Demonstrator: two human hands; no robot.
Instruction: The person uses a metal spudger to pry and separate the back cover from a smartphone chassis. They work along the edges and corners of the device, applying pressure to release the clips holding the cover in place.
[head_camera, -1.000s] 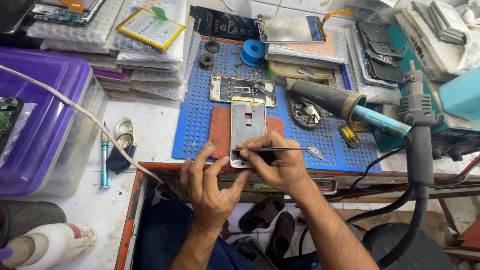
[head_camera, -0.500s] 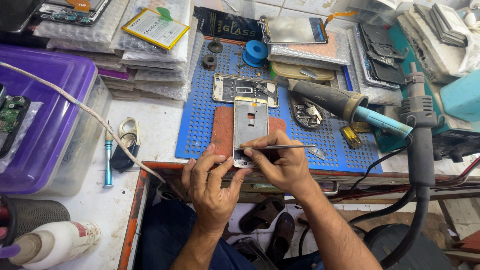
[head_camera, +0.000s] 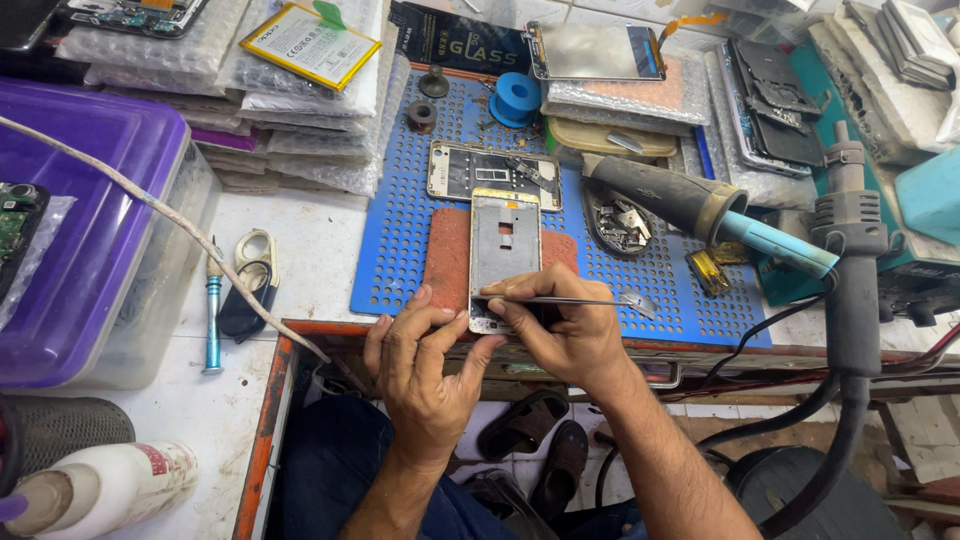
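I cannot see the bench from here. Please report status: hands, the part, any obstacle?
Left hand steadies gold-edged phone frame at bottom edge. Right hand holds thin metal tweezers across it. Frame lies on blue perforated mat. No obstacle.

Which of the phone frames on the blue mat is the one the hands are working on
The upright silver frame on the reddish pad, nearest the hands: the left hand steadies it, the right hand holds tweezers. The other frame lies sideways behind, untouched.

The right hand covers the lower edge of the gold-rimmed phone frame; the white plastic bottle is cut off at the bottom-left corner.
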